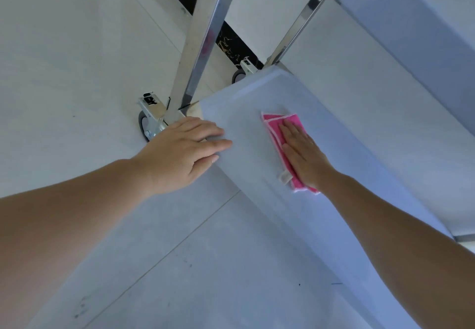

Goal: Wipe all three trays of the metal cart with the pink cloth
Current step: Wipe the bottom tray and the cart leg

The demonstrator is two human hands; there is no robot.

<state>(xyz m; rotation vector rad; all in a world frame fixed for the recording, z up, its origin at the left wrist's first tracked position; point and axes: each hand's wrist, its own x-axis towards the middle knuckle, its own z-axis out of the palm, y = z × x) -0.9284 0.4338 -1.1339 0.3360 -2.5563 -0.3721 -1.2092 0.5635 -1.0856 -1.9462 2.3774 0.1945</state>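
The pink cloth (276,133), folded with a white hem and a small label, lies flat on the bottom tray (246,97) of the metal cart. My right hand (303,152) presses down on the cloth with flat, outstretched fingers. My left hand (180,151) rests over the tray's near left corner, with its fingers curled on the rim. A higher tray (411,54) of the cart hangs above on the right. The shiny cart post (203,46) rises from the corner beside my left hand.
Two caster wheels (146,125) (239,75) stand on the pale tiled floor (77,71) under the tray's left end. A second post (295,30) rises at the far corner. A dark marble strip (231,43) runs along the floor behind the cart.
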